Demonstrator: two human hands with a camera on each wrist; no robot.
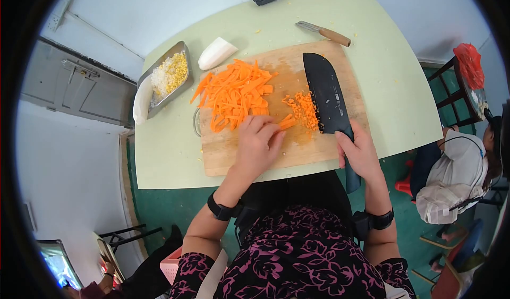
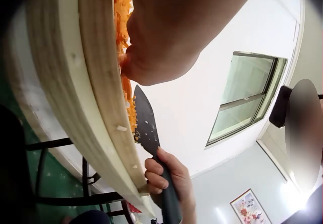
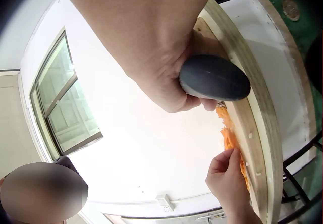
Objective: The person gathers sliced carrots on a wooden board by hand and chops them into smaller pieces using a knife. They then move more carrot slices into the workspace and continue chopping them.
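My right hand [image 1: 359, 149] grips the dark handle of a black-bladed kitchen knife [image 1: 325, 94]. The blade lies along the right side of a small heap of diced carrot [image 1: 303, 111] on the wooden cutting board [image 1: 239, 158]. With bent fingers, my left hand [image 1: 258, 144] holds a few carrot strips [image 1: 287, 122] against the board, their cut ends toward the dice. Behind it spreads a large pile of carrot strips [image 1: 234, 92]. The left wrist view shows the knife [image 2: 146, 120] edge-down by the carrot bits; in the right wrist view its handle end [image 3: 214, 77] faces the camera.
A metal tray [image 1: 184, 81] with chopped yellow and white bits stands at the left, a white radish piece [image 1: 141, 101] leaning on its edge. Another radish piece [image 1: 217, 53] lies behind the board. A wooden-handled peeler [image 1: 334, 35] rests beyond it. Someone sits at the right [image 1: 451, 177].
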